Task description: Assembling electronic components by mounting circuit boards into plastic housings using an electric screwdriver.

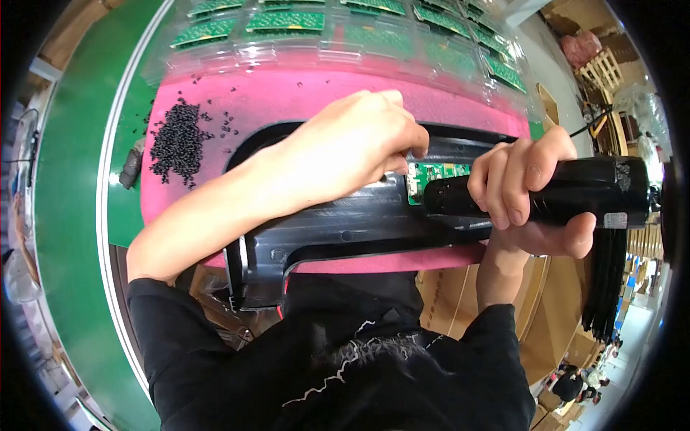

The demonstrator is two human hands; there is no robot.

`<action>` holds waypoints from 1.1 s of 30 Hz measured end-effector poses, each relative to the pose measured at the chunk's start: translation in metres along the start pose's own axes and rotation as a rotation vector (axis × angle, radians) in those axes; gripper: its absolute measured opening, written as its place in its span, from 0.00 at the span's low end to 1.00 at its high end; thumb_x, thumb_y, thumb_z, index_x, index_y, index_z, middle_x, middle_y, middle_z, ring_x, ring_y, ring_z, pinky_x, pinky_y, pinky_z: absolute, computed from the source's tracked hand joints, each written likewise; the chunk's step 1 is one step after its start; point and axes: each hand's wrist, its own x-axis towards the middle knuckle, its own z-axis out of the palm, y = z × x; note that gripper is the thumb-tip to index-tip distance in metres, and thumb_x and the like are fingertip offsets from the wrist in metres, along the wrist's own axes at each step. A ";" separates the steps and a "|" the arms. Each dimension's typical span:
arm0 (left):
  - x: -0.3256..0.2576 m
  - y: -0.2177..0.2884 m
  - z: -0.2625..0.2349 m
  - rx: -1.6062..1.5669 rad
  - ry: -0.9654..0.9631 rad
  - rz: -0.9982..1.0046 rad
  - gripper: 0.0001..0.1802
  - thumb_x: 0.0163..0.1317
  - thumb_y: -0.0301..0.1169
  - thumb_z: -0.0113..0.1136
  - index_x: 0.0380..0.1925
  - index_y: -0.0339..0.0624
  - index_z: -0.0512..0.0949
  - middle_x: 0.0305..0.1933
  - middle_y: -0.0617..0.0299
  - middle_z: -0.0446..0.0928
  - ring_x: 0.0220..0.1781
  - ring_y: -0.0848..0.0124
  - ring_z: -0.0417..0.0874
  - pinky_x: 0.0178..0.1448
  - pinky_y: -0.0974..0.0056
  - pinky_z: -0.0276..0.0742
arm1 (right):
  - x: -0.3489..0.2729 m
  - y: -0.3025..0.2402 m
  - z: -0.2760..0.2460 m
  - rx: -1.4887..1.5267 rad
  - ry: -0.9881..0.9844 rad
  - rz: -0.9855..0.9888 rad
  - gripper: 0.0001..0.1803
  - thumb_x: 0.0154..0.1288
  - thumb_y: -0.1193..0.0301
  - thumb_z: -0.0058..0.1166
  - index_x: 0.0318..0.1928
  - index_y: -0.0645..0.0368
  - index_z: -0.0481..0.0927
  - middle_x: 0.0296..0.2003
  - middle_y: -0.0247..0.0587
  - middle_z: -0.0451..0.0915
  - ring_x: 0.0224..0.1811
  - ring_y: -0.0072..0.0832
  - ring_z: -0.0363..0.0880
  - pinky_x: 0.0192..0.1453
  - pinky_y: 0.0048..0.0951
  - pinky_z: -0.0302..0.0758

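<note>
My right hand (pixel 521 190) is wrapped round a black electric screwdriver (pixel 600 188), which lies nearly level with its narrow end pointing left. That end is over a green circuit board (pixel 435 172) set in a long black plastic housing (pixel 345 233). Just left of the board, my left hand (pixel 366 144) has its fingers curled and drawn together; what they hold, if anything, is hidden. My left forearm crosses above the housing. On the left of the pink mat lies a heap of small black screws (pixel 177 140).
Clear plastic trays with several green circuit boards (pixel 286 21) stand beyond the pink mat (pixel 277 90). A dark grey lump (pixel 131 169) sits on the green table (pixel 75 154). Cardboard boxes (pixel 460 294) are below the right edge. People show far off at lower right.
</note>
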 end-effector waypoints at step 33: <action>0.003 0.004 -0.005 0.047 -0.096 0.135 0.10 0.54 0.32 0.70 0.31 0.39 0.81 0.31 0.60 0.80 0.39 0.58 0.79 0.46 0.58 0.72 | 0.000 -0.027 0.013 -0.008 -0.062 -0.250 0.32 0.58 0.41 0.63 0.43 0.54 0.70 0.21 0.23 0.73 0.18 0.16 0.71 0.30 0.21 0.70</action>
